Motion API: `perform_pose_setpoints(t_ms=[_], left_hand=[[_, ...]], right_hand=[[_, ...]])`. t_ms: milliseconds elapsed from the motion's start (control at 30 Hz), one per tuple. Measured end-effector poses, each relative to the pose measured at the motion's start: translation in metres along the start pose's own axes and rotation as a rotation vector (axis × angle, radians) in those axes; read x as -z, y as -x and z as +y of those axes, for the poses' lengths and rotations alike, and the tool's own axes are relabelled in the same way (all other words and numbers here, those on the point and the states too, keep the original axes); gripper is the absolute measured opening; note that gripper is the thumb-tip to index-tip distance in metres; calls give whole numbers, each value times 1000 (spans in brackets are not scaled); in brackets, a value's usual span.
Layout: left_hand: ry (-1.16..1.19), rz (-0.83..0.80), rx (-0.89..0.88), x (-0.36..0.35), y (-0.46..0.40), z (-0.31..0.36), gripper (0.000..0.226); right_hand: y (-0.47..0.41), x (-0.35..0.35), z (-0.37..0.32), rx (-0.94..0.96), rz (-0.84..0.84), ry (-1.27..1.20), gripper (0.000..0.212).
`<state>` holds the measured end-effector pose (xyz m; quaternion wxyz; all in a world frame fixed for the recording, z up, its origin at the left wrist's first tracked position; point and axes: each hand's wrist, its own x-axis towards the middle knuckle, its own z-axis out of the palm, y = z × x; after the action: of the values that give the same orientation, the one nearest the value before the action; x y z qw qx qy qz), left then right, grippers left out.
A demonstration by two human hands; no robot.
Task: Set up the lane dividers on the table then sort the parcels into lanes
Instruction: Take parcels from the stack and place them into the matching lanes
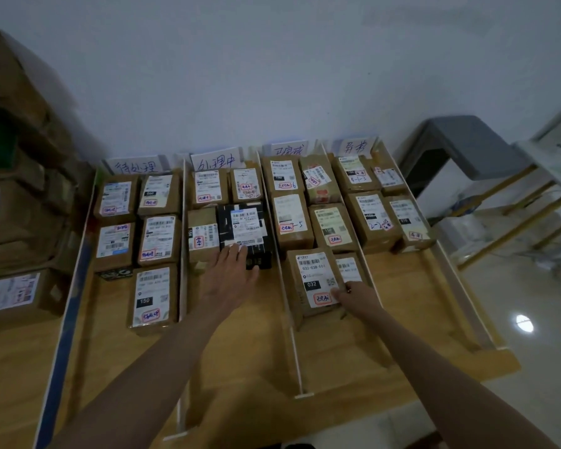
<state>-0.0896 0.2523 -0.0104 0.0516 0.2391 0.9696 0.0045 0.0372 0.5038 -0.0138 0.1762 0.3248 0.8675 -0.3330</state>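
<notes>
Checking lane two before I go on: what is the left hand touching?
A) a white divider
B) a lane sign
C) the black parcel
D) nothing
C: the left hand lies with straight fingers on the near edge of the black parcel, in the second lane from the left.

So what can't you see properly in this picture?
- Head view: the left hand covers the black parcel's near edge.
- The right hand hides part of a small parcel.
- Stacked boxes are cut by the left edge.
- Label print is too small.
</notes>
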Motion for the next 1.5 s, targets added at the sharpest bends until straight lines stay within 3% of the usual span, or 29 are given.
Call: perform_pose_setpoints(t_ms=[367, 733, 967, 1067, 1167, 1300, 1500], left_hand=[[-12, -36, 51, -6, -14, 24, 61], [61, -29, 148, -11, -8, 28, 63], [86, -12, 145, -17, -1, 39, 61], [138, -28, 71, -27, 2, 60, 60], [144, -53, -26, -42, 3, 86, 64], [103, -133, -59, -64, 2, 109, 77], [64, -122, -27, -75, -2, 115, 85]], right_hand=[[-44, 5, 3, 18, -65, -36, 38], [-65, -24, -1, -38, -33, -70, 27], [-66, -26, 7, 43, 63, 46, 50], [-58, -16, 23, 165, 156, 242, 70], [-53, -9, 46, 195, 138, 317, 85], [-54, -8, 64, 179, 7, 341, 93], [-60, -11, 63, 238, 23, 324, 87]])
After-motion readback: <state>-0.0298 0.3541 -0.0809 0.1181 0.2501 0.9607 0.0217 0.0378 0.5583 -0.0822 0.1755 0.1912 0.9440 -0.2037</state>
